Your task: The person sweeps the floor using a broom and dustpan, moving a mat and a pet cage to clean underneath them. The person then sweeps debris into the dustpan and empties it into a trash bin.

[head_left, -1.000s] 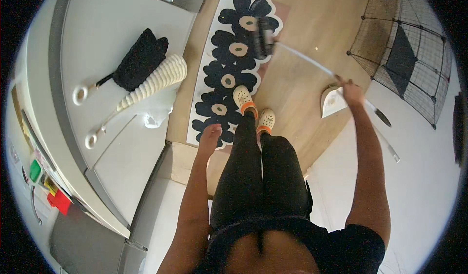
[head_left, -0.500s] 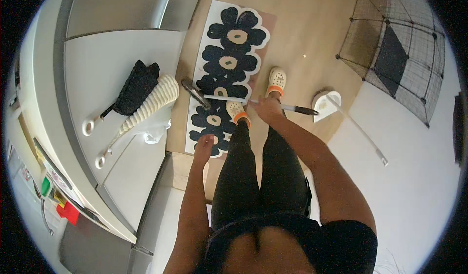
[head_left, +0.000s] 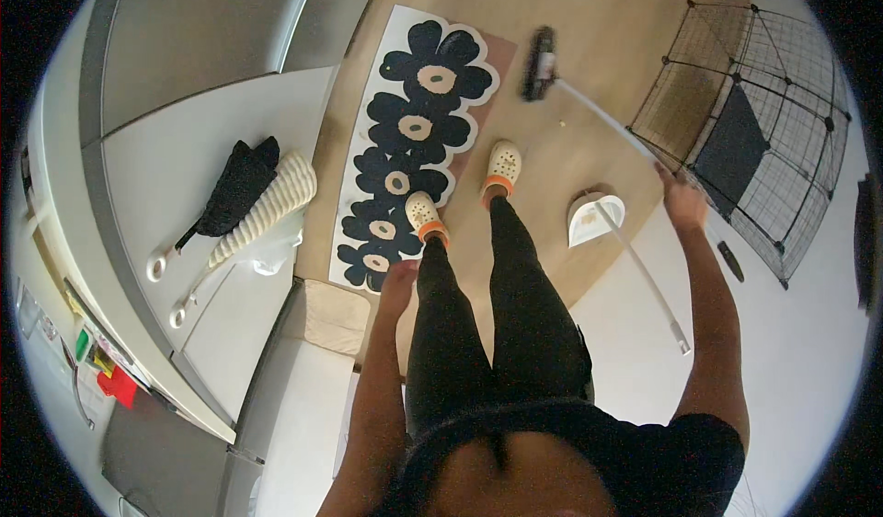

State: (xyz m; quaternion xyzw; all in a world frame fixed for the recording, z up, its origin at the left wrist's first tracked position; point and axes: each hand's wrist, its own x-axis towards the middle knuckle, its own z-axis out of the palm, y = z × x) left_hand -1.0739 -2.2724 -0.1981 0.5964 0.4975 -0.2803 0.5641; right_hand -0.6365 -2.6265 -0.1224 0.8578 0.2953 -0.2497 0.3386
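My right hand [head_left: 682,202] is closed round the white pole of a broom [head_left: 598,110], stretched out to the right. The broom's dark bristle head lies on the wood floor past my feet, slightly blurred; the black grip end sticks out behind my wrist. A small pale speck [head_left: 562,123] is on the floor below the head. My left hand [head_left: 398,287] hangs empty beside my left thigh, its fingers loose and partly blurred. To the right of my feet stands a white long-handled dustpan [head_left: 581,226], its pole leaning toward the white wall, with no hand on it.
A floral black-and-white mat [head_left: 414,129] lies under my left clog. At right stands a black wire-grid pen [head_left: 736,112]. A fridge [head_left: 212,29] is on the left, with a black duster [head_left: 241,186] and a cream duster [head_left: 267,206] hanging on the white side nearby.
My right hand has swung the broom from across the mat at left to the far right, with its head now on bare floor. My left hand remains low by the thigh.
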